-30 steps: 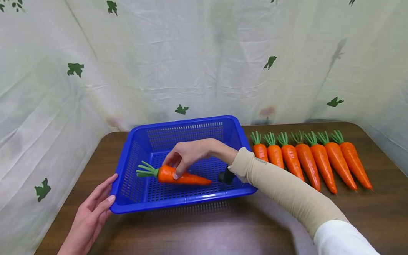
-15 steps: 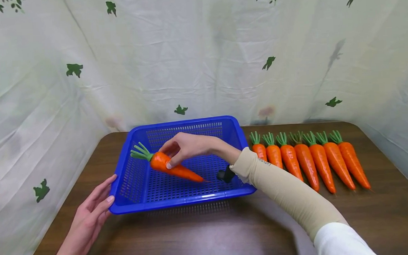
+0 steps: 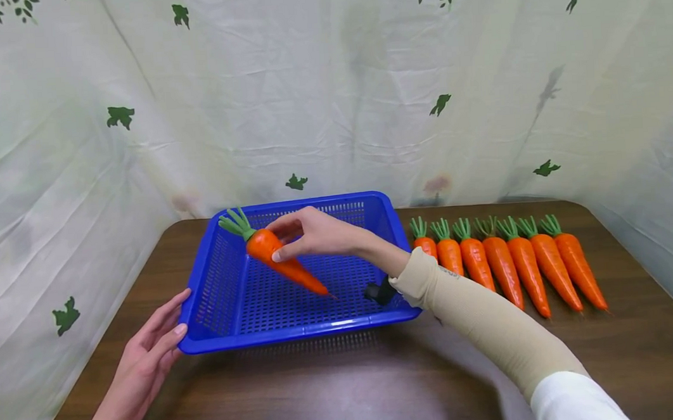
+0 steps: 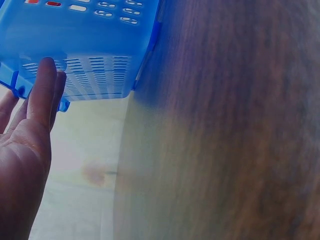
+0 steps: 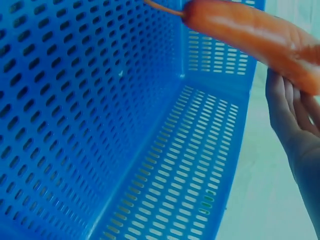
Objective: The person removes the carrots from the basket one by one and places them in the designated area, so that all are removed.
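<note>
My right hand [image 3: 329,232] pinches an orange carrot [image 3: 263,244] near its thick end, between thumb and fingers. The carrot is held tilted over a blue perforated basket [image 3: 297,332], its green stalk up at the back left and its thin tip pointing down to the front right. In the right wrist view, the carrot [image 5: 240,22] crosses in front of the basket's slotted wall. My left hand [image 3: 146,353] touches the basket's left rim near the front corner. Its straight fingers [image 4: 44,90] lie along the basket's outside in the left wrist view.
Several carrots [image 3: 525,267] lie side by side on the brown wooden table [image 3: 334,388] right of the basket, stalks away from me; my sleeved forearm covers some tips. A pale curtain [image 3: 308,97] with green leaf prints hangs behind the table.
My right hand has raised the carrot from low inside the basket, turning it from nearly level to slanted with the stalk higher. My left hand has stayed at the rim.
</note>
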